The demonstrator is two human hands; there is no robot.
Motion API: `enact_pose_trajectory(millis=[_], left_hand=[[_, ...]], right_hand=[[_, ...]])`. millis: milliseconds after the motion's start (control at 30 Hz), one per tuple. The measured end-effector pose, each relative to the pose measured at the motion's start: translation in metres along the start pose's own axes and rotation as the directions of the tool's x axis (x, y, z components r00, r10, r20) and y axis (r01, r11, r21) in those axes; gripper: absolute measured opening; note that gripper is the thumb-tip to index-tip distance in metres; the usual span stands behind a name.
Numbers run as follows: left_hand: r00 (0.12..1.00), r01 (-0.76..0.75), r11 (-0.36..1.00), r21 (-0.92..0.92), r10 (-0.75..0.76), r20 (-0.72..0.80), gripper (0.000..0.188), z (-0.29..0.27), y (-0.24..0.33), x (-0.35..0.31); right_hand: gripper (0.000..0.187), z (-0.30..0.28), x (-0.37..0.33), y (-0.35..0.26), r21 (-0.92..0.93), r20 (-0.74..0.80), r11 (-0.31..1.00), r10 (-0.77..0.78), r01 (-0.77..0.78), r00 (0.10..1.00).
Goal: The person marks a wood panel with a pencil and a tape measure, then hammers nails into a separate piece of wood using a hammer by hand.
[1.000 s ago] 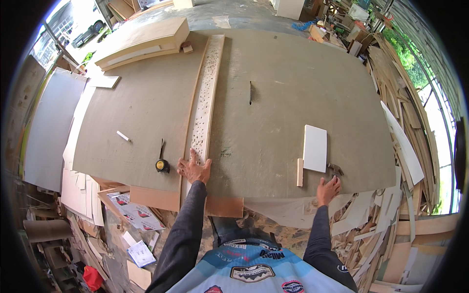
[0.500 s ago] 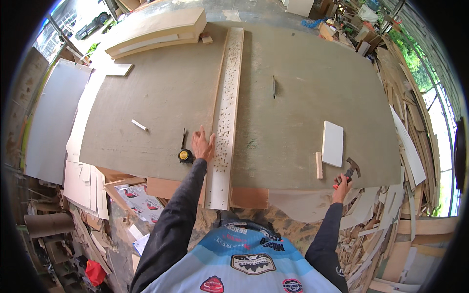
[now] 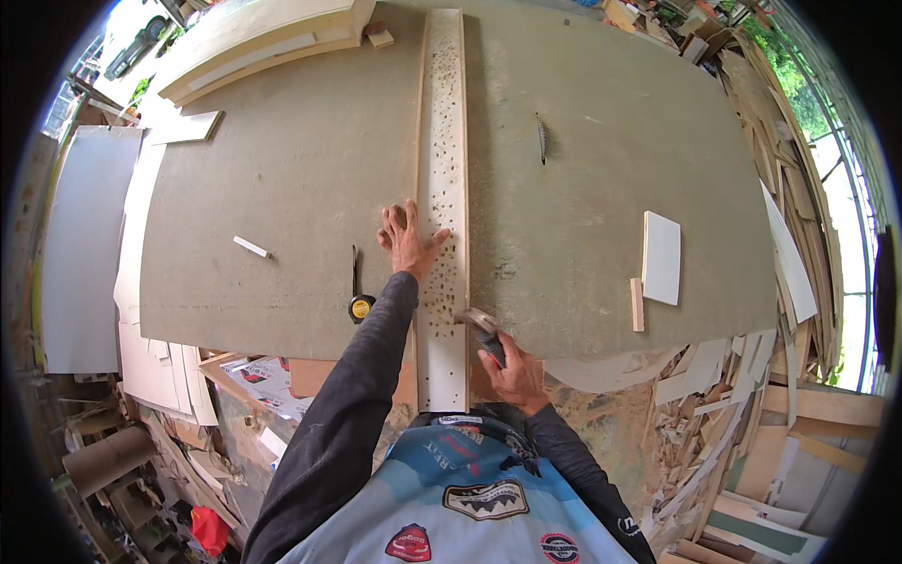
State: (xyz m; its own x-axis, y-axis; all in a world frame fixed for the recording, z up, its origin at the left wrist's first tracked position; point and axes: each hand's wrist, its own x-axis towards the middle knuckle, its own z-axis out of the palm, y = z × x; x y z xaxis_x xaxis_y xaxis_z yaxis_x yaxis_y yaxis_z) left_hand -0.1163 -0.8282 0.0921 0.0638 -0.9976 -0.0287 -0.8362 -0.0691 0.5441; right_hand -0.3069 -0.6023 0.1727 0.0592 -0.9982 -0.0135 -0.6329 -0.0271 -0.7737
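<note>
A long narrow white board (image 3: 443, 113) with wooden side edges runs lengthwise down the middle of the worktable. Its face is dotted with small dark specks; whether they are holes or loose bits I cannot tell. My left hand (image 3: 410, 246) rests over the board's left edge, fingers spread, thumb lying across the white face. In my right hand (image 3: 519, 378) a claw hammer (image 3: 485, 329) with a dark handle is gripped. The hammer's head, slightly blurred, is at the board's right edge, nearer to me than the left hand. Left of my left forearm lies a black and yellow tape measure (image 3: 360, 308).
The grey-brown worktable (image 3: 583, 235) carries a pale curved wooden piece (image 3: 272, 56) at far left and a short white stick (image 3: 252, 247). Rightward lie a thin dark tool (image 3: 541, 139), a white panel (image 3: 661, 258) and a small wood block (image 3: 637, 305). Scrap boards (image 3: 714, 414) pile up beyond.
My right hand has brought the hammer leftward from the table's right side to the board. My left hand has shifted slightly further onto the board. The view has moved a little.
</note>
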Motion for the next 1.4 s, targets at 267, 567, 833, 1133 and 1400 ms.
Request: enact_pose_trajectory(millis=[267, 567, 833, 1133, 1400], left_hand=[[0.999, -0.021, 0.999, -0.025, 0.020, -0.029, 0.098, -0.002, -0.003, -0.002], [0.998, -0.024, 1.000, -0.010, 0.023, -0.053, 0.096, -0.002, -0.005, -0.001], [1.000, -0.019, 0.998, -0.052, 0.019, 0.001, 0.097, -0.001, -0.006, 0.001], [1.000, -0.019, 0.999, -0.041, 0.020, 0.013, 0.097, -0.006, -0.002, -0.001], [1.000, -0.019, 0.999, -0.042, 0.020, 0.006, 0.097, -0.004, 0.001, 0.002]], right_hand=[[0.045, 0.020, 0.041, -0.038, -0.037, -0.196, 0.893, -0.446, 0.448, 0.873], [0.038, 0.015, 0.065, -0.053, -0.012, -0.090, 0.953, -0.303, 0.303, 0.949], [0.034, 0.030, 0.070, -0.024, -0.108, 0.177, 0.974, -0.177, 0.198, 0.968], [0.033, 0.027, 0.161, -0.011, 0.176, -0.134, 0.981, 0.106, -0.081, 0.985], [0.027, 0.058, 0.291, 0.015, 0.090, -0.315, 0.994, 0.089, -0.064, 0.945]])
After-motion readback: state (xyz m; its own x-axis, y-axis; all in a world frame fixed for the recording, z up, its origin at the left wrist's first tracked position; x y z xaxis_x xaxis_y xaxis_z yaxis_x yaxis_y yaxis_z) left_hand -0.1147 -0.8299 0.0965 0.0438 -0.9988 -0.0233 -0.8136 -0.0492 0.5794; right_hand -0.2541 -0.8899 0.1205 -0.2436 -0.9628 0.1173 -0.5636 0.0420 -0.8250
